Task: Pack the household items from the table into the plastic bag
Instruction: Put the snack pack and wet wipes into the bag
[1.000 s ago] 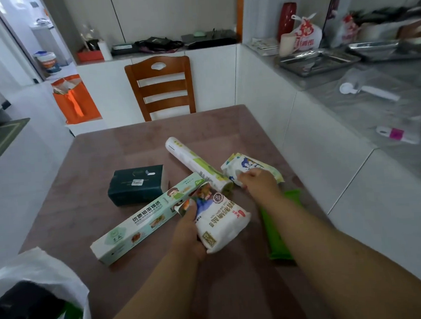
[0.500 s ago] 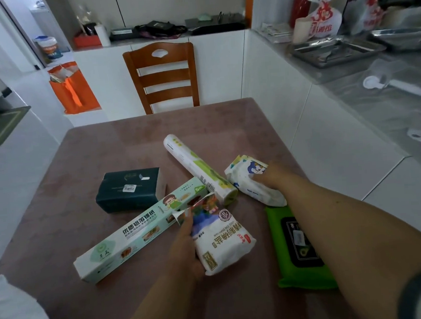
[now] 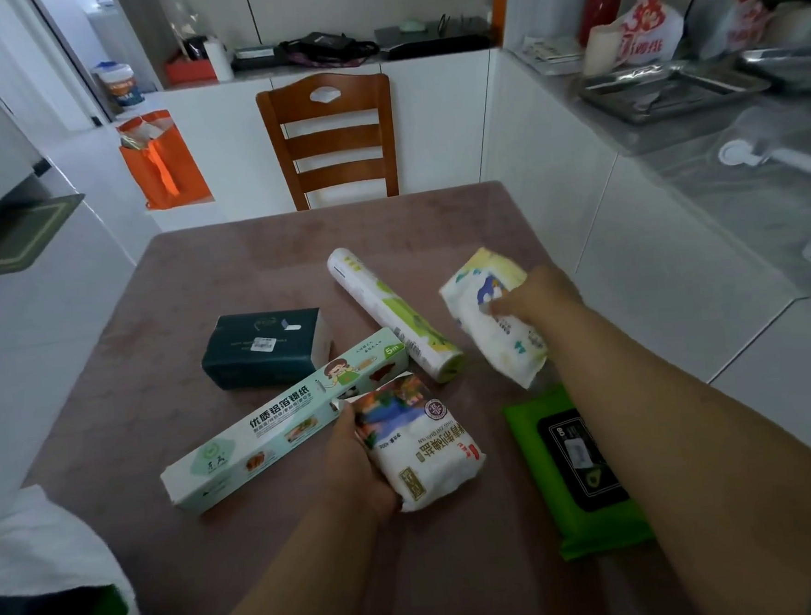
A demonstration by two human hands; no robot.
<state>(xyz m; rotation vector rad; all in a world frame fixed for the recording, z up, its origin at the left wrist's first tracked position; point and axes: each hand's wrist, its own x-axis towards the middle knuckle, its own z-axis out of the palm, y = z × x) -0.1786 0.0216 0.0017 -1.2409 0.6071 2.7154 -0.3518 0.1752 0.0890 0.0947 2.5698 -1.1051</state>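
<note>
— Brown table (image 3: 201, 292), bag (image 3: 51, 548) at the near-left corner?
— Yes. Left hand (image 3: 357, 474) grips the salt pouch (image 3: 423, 445); right hand (image 3: 532, 298) pinches the soft packet (image 3: 491, 320). I'd carry both across level and drop the heavier pouch first.

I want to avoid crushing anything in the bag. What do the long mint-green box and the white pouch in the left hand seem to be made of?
Long box: looks like printed cardboard, matte, with crisp straight edges. White pouch in the left hand: probably soft plastic film, slightly glossy, bulging and rounded.
</note>
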